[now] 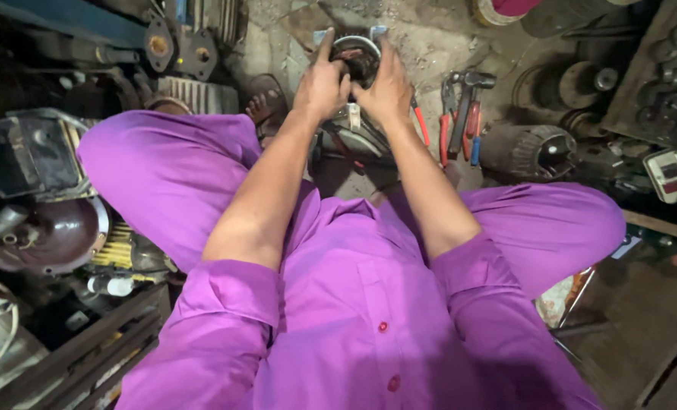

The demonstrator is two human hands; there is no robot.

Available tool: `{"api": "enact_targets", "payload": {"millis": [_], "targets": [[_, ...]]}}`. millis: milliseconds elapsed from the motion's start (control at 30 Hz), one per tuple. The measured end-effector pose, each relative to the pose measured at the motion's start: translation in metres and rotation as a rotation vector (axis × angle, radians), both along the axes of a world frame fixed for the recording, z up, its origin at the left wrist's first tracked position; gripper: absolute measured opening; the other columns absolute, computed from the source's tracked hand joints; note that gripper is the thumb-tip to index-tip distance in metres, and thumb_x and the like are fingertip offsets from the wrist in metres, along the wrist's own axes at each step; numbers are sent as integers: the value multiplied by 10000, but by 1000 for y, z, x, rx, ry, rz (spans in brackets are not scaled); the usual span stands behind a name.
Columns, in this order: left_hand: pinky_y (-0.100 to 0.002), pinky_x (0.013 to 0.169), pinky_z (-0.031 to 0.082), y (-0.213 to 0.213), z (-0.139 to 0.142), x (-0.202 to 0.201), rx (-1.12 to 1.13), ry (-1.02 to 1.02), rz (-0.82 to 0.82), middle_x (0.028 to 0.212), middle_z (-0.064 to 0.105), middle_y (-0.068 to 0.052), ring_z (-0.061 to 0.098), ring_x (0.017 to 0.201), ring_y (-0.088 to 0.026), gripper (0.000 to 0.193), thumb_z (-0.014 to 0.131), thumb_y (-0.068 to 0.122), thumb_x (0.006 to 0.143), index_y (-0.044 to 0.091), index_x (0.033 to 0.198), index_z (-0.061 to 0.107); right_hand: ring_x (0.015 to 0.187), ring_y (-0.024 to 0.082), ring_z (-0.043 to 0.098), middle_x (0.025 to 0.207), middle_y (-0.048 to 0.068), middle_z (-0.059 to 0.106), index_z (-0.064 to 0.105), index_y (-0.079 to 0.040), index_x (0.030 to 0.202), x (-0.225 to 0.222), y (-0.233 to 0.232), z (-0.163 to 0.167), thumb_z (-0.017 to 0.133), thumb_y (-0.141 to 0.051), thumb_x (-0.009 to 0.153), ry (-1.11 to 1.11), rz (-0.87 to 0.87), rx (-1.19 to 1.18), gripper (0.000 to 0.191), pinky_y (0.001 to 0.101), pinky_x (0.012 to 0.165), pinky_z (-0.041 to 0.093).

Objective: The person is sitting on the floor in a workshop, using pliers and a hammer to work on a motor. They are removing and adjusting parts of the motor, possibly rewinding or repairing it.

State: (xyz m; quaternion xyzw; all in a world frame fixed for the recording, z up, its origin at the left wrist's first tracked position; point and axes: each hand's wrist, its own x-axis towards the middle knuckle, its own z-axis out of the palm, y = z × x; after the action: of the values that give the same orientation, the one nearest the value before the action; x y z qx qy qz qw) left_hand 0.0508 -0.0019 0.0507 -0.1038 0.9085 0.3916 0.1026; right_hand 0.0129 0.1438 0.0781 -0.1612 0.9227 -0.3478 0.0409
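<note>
1. My left hand point(322, 85) is clamped on the left side of a round metal motor part point(356, 61), fingers curled over its rim, one finger sticking up along the edge.
2. My right hand point(386, 87) grips the right side of the same part, fingers wrapped tight into its dark centre; both hands touch each other over it.
3. The motor part sits on the dusty concrete floor point(430, 38) straight ahead of me, between my knees, upright with the open ring facing me. What is inside it I cannot tell, my hands cover it.
4. Just right of my right hand: red-handled pliers point(446, 114) and a hammer point(471, 87) lying together on the floor, near but not touching the part.
5. Further right, a dark cylindrical motor housing point(532, 152) on its side.
6. Left of me, a domed dark cover point(50, 235) and a finned grey casing point(194, 95).
7. A sandalled foot point(266, 102) rests just left of the part.
8. Purple shirt and trousers point(171, 167) fill the lower view.
</note>
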Motion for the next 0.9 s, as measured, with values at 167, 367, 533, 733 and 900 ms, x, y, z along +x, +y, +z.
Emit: {"api": "enact_targets", "payload": {"millis": [167, 367, 533, 733, 900], "targets": [[-464, 1082, 472, -10, -1, 6, 35, 202, -34, 1636, 288, -209, 545, 1324, -430, 119, 719, 154, 916, 106, 1015, 765, 1116, 390, 679, 1218, 200, 697, 575, -71, 1356, -8, 3, -7, 852, -272, 855, 41, 9, -35, 607, 465, 939, 551], [-451, 1168, 445, -10, 4, 28, 108, 232, -69, 1700, 226, -190, 447, 1453, -431, 156, 683, 72, 963, 110, 1110, 720, 1024, 301, 767, 1089, 170, 776, 719, -83, 1217, -15, 11, -4, 796, -231, 874, -192, -86, -192, 382, 390, 905, 589], [-629, 1154, 224, -18, 3, 39, -25, 249, -281, 1607, 123, -249, 242, 1428, -509, 557, 818, 175, 755, 89, 1274, 633, 1179, 380, 689, 1301, 217, 681, 667, -99, 1334, -9, 11, -1, 737, -137, 934, 117, 62, -241, 408, 433, 979, 571], [-626, 1280, 188, -12, -7, 38, -433, 520, -376, 1661, 308, -42, 288, 1519, -394, 418, 757, 83, 829, 178, 1227, 666, 1261, 400, 631, 1458, 205, 588, 679, -281, 1341, 0, 9, -11, 694, -157, 1002, 92, 49, -84, 361, 423, 1022, 554], [-621, 1189, 223, -20, 10, 34, -246, 487, -420, 1537, 363, -212, 284, 1414, -499, 462, 770, 372, 852, 102, 1209, 656, 1336, 378, 572, 1524, 197, 541, 634, -258, 1408, -2, 18, -20, 764, -200, 948, 29, 57, -102, 482, 462, 1056, 526]]}}
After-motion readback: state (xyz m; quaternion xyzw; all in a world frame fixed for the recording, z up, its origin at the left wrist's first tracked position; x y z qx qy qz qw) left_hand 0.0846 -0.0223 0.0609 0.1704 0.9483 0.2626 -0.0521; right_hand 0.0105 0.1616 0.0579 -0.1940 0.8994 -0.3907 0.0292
